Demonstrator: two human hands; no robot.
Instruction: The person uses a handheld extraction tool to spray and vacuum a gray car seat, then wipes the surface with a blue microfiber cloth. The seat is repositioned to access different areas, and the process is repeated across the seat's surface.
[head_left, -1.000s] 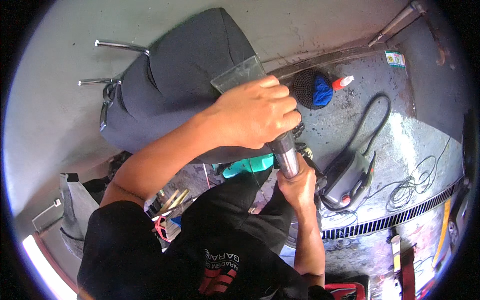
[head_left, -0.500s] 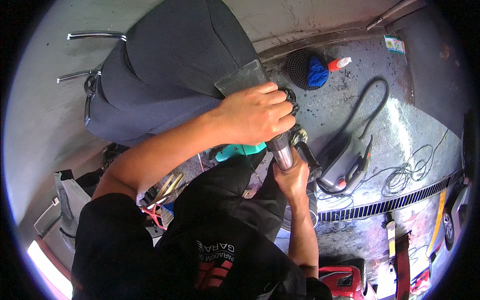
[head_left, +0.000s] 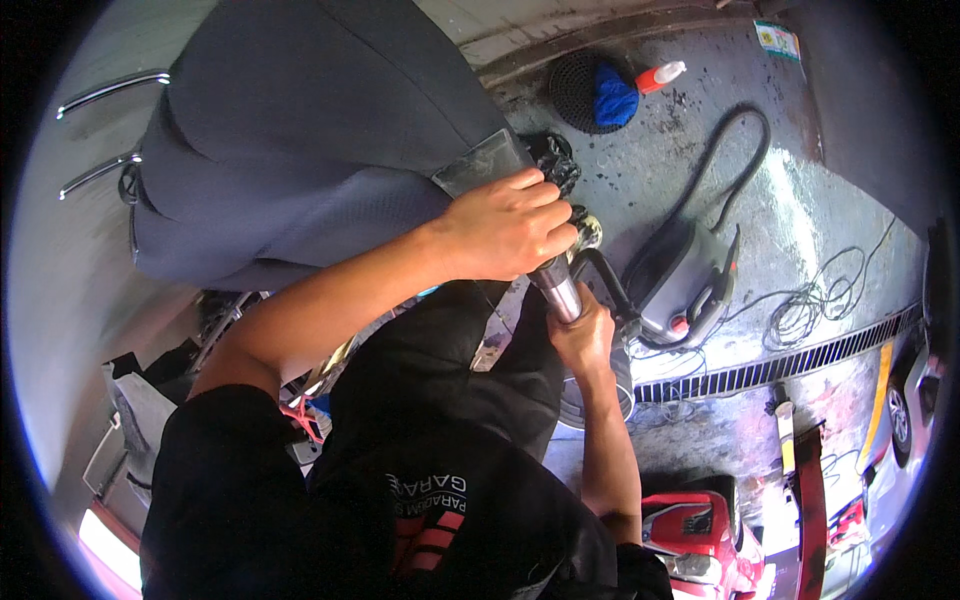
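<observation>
Fingers of the left hand curl around the upper end of a metal tube; the right hand grips its lower end; a clear flat nozzle beyond the left knuckles rests against the grey car seat; a grey machine sits right of both hands.

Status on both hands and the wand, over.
Left hand gripping the clear nozzle end against the grey car seat. Right hand holding the metal wand lower down. Nothing in the way.

grey machine | floor drain grate | blue cloth | red machine
</observation>
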